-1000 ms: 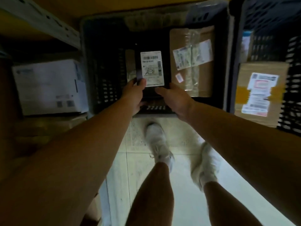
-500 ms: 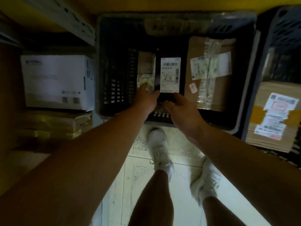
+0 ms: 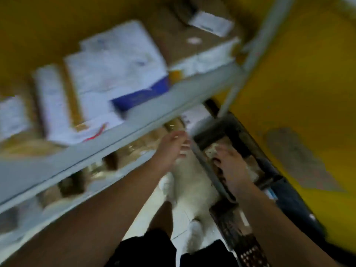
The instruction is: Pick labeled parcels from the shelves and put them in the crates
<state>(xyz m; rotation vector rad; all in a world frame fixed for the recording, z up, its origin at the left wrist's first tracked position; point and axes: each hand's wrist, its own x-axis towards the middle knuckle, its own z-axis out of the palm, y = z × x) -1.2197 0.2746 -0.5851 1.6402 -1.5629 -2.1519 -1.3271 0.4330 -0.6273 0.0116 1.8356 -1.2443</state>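
- Down in the black crate (image 3: pixel 227 128) at lower right, the labelled parcel both hands held half a second ago is lost to blur, apparently let go.
- Right hand (image 3: pixel 230 164) hovers over the crate, fingers loosely curled, pinching nothing.
- Left hand (image 3: pixel 171 149) lies spread, empty, nearing the shelf (image 3: pixel 123 135).
- Parcels (image 3: pixel 115 60) on the shelf fill the view; judging by this, 1 drop done, next pick starting.

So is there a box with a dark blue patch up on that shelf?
Yes, a white box with a dark blue patch lies on the grey shelf, among other white and brown parcels.
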